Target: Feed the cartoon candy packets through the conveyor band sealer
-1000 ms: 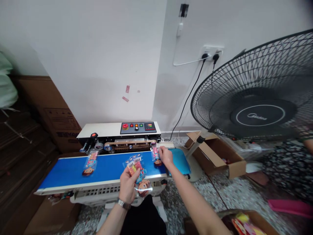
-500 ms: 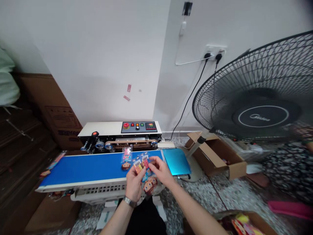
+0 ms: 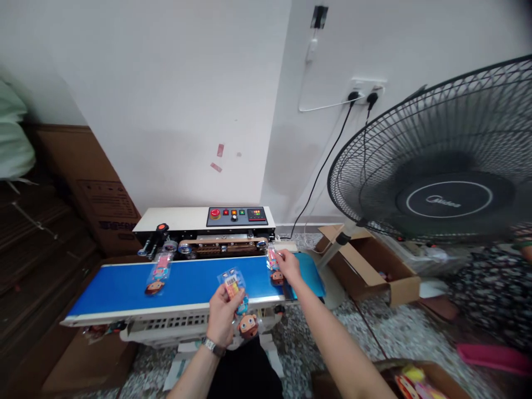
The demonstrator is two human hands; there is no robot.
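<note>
Head view: a blue belt point(image 3: 120, 291) below a white wall point(image 3: 174, 111), a fan point(image 3: 444, 202) at two o'clock, left hand point(image 3: 221, 315) pinching a barcoded packet point(image 3: 248, 325) slanting toward five o'clock from its fingertips point(image 3: 238, 297), right hand point(image 3: 289, 266) pinching a second packet point(image 3: 276, 277) lying at seven o'clock.

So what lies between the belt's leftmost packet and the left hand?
In the head view, only blue belt shows between that packet and the left hand.

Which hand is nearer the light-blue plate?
Right. The right hand is at the left side of the plate; the left hand is farther left, at the front edge of the belt.
</note>
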